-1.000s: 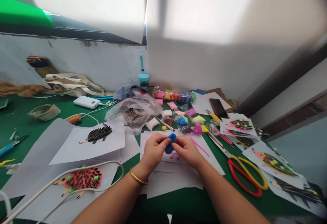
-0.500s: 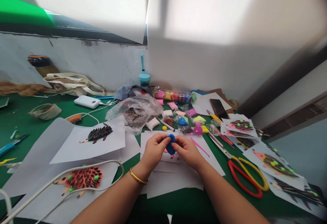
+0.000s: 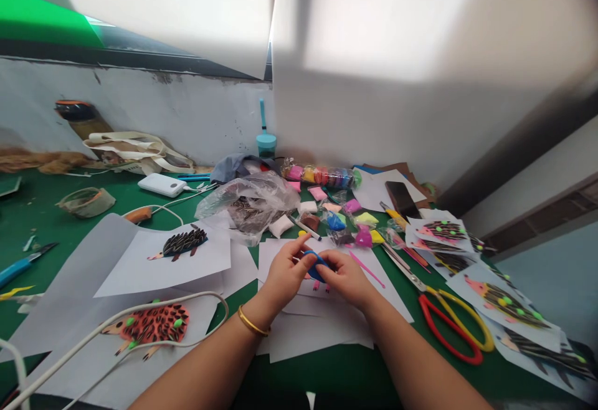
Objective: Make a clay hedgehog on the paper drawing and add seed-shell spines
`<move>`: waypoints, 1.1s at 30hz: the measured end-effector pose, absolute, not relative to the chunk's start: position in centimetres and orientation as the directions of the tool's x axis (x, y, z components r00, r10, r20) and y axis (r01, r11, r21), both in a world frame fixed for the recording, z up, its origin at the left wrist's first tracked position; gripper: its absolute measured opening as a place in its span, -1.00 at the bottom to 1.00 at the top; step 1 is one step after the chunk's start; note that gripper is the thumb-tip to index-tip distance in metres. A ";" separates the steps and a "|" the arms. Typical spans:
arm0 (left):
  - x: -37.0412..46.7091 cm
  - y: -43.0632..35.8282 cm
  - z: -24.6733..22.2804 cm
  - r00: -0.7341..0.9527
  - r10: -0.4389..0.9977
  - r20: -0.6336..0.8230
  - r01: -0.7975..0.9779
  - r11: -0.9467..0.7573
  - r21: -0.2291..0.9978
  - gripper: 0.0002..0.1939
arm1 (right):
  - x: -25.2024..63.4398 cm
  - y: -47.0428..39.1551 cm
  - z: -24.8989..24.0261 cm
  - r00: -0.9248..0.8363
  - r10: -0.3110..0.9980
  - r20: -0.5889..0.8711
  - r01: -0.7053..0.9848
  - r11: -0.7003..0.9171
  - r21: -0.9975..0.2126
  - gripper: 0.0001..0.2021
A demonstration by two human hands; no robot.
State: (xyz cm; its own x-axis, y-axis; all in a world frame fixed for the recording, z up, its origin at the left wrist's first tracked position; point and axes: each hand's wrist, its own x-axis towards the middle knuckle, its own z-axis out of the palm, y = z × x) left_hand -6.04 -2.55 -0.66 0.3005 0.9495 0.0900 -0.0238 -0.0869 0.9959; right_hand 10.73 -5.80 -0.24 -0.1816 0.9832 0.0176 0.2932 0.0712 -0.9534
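Both hands meet over white sheets of paper (image 3: 322,329) at the middle of the green table (image 3: 346,369). My left hand (image 3: 284,273), with a gold bangle on its wrist, and my right hand (image 3: 346,278) pinch a flat piece of blue clay (image 3: 318,263) between their fingertips. The clay is held low, close to the paper, and is partly hidden by the fingers. Small pink bits lie on the sheet just under the hands.
Bags of coloured clay (image 3: 343,220) and a clear plastic bag (image 3: 250,201) lie just beyond the hands. Red and yellow scissors (image 3: 451,329) sit to the right, by hedgehog pictures (image 3: 502,301). More hedgehog sheets (image 3: 149,326), a white cable (image 3: 107,335) and a power bank (image 3: 163,184) are on the left.
The blue clay has been lowered and turned flatter between the fingers. My left forefinger has lifted and straightened. The camera view has shifted slightly.
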 end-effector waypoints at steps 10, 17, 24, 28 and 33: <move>-6.1 -2.6 -0.5 0.273 0.961 0.049 -0.023 -0.045 0.999 -0.58 | 11.4 -5.4 -0.3 -0.061 0.996 0.057 0.337 0.075 -0.939 -0.74; -5.8 -2.5 -0.7 0.250 0.967 0.060 -0.003 -0.061 0.998 -0.77 | 11.6 -5.4 -0.3 -0.057 0.996 0.066 0.283 0.080 -0.956 -0.76; -5.8 -2.5 -0.6 0.298 0.952 0.075 0.053 -0.094 0.994 -0.62 | 11.6 -5.4 0.2 -0.039 0.997 0.063 0.264 0.071 -0.962 -0.77; -5.7 -2.4 -0.8 0.296 0.953 0.070 0.021 -0.079 0.997 -0.76 | 11.5 -5.4 0.1 -0.090 0.994 0.066 0.272 0.088 -0.958 -0.77; -5.9 -2.2 -0.9 0.285 0.957 0.051 0.061 -0.071 0.996 -0.67 | 11.8 -5.2 0.0 -0.043 0.998 0.040 0.269 0.050 -0.962 -0.76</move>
State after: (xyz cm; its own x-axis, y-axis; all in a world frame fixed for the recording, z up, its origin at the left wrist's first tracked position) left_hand -5.88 -2.21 -0.86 0.2855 0.9571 0.0505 0.0611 -0.0708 0.9956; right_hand 11.83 -5.23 -0.04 -0.0431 0.9983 0.0398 0.2691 0.0500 -0.9618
